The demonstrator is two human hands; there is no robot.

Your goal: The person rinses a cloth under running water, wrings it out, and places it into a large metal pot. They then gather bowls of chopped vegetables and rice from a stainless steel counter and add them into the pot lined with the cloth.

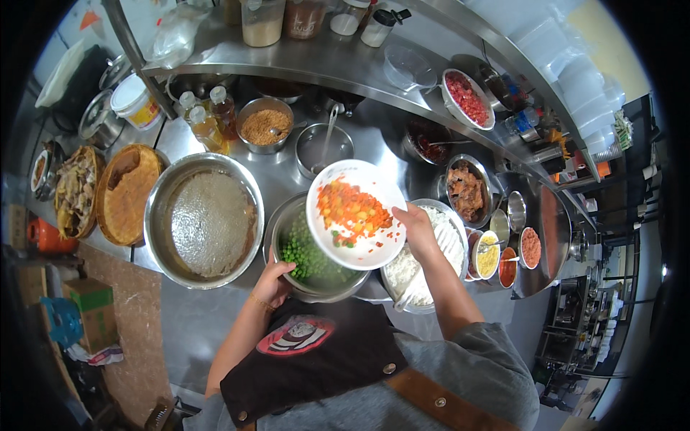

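Observation:
My right hand [418, 229] grips the rim of a white bowl [385, 183], tilted above a steel bowl. Diced carrot with some yellow pieces [350, 207] lies inside, and a few green peas show near its lower edge. Underneath, green peas [304, 250] lie in the steel bowl [345, 283], partly hidden by the white one. My left hand [275, 280] holds the near left rim of that steel bowl, thumb over the edge. Close to my right forearm stands a basin of cooked white rice [407, 269] with a pale scoop or paddle [412, 291] in it.
At left stands a large steel basin of pale, glossy food [210, 223]. Behind are a pan with a ladle [326, 145], a bowl of brown crumbs [267, 126] and oil bottles [207, 118]. Several filled bowls [488, 253] line the right. A steel shelf [302, 67] overhangs the back.

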